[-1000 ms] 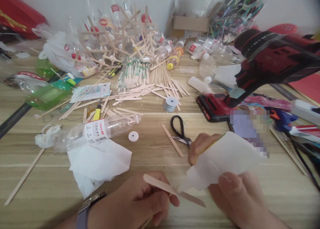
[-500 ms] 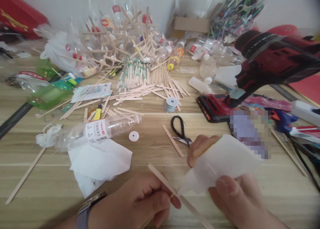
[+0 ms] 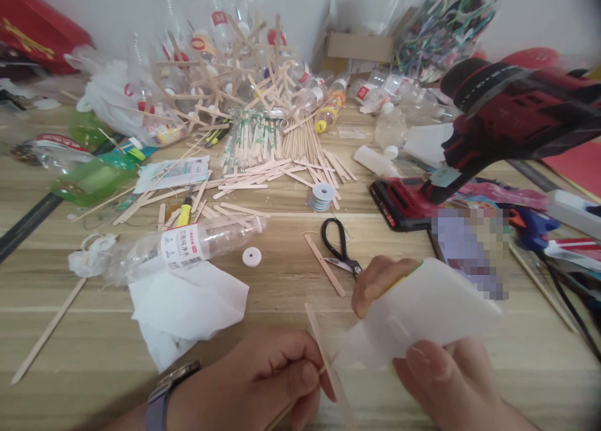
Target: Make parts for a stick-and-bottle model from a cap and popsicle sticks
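My left hand (image 3: 277, 371), with a watch on its wrist, pinches a thin wooden stick (image 3: 282, 413) between thumb and fingers. A flat craft stick (image 3: 326, 356) sits across the far end of that thin stick, in front of the fingertips. My right hand (image 3: 441, 374) is wrapped round a white squeeze bottle (image 3: 422, 309), tilted with its nozzle down to the left. The blurred nozzle is close to the craft stick; whether they touch I cannot tell. Just beyond the bottle lie black-handled scissors (image 3: 342, 246) and a loose craft stick (image 3: 323, 265).
A clear plastic bottle (image 3: 220, 235) lies left of centre, above white paper (image 3: 197, 306). A white cap (image 3: 251, 257) and a wire spool (image 3: 322, 196) are mid-table. A red drill (image 3: 507, 111) stands at right. Many sticks and plastic bottles crowd the back.
The craft stick has turned to a steeper angle, its upper end swinging right. The white squeeze bottle has shifted slightly right, and its nozzle has drawn back a little.
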A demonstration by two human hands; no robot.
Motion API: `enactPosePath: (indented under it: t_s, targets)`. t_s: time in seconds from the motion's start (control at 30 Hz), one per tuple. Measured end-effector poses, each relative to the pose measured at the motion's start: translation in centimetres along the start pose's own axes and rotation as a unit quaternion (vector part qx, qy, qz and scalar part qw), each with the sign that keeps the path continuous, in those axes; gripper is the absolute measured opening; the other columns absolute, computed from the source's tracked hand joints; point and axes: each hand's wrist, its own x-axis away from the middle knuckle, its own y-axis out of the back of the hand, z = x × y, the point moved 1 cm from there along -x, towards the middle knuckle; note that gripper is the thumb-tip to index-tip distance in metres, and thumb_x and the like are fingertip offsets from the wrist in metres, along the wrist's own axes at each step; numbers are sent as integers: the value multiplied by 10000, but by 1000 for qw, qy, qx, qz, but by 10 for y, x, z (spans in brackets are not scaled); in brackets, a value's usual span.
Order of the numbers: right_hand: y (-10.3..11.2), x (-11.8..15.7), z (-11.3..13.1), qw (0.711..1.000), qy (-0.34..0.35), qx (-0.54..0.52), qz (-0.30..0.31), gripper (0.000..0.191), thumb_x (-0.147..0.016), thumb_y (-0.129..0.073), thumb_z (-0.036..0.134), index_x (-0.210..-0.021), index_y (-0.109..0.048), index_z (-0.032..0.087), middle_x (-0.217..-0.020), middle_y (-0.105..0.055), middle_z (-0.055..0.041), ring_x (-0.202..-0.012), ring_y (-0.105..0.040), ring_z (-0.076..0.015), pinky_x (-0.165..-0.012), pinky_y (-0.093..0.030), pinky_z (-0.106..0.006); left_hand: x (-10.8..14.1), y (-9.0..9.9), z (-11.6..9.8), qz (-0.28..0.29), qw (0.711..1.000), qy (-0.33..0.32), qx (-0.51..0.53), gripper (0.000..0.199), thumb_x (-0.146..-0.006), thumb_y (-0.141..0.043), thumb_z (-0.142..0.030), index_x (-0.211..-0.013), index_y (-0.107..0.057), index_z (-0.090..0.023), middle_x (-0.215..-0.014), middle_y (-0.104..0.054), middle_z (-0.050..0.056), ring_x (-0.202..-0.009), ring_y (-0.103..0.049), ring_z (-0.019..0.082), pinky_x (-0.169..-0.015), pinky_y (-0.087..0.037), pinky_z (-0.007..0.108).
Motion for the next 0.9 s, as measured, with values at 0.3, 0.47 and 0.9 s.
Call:
enactPosePath:
  t_s: [0.3,0.47,0.9]
  targets:
    - [6,-9,13,981,132,134,-46,374,-794,-660,618,-953,-632,280,-748,-555,-28,-728,-538,-234,-639,-457,-372,-1,-2,-11,-25,999,15,-26,516,-908,-433,-655,-827,-609,-176,-569,-486,-48,-497,-410,96,-498,-316,212]
    - [8,-10,13,985,103,125,-53,370,-844,-587,621,-879,-618,255,-752,-552,-27,-634,-524,-197,-572,-455,-345,0,0,-6,-15,1000,0,-8,550,-905,-430,-666,-866,-633,-156,-549,-463,-51,-468,-382,88,-468,-295,212]
    - [0,-6,2,1000,4,3,9,297,-817,-655,532,-872,-589,248,-776,-509,-29,-604,-505,-181,-500,-429,-314,3,0,-3,13,999,17,24,498,-903,-480,-635,-891,-653,-168,-569,-468,-50,-465,-379,79,-452,-281,202]
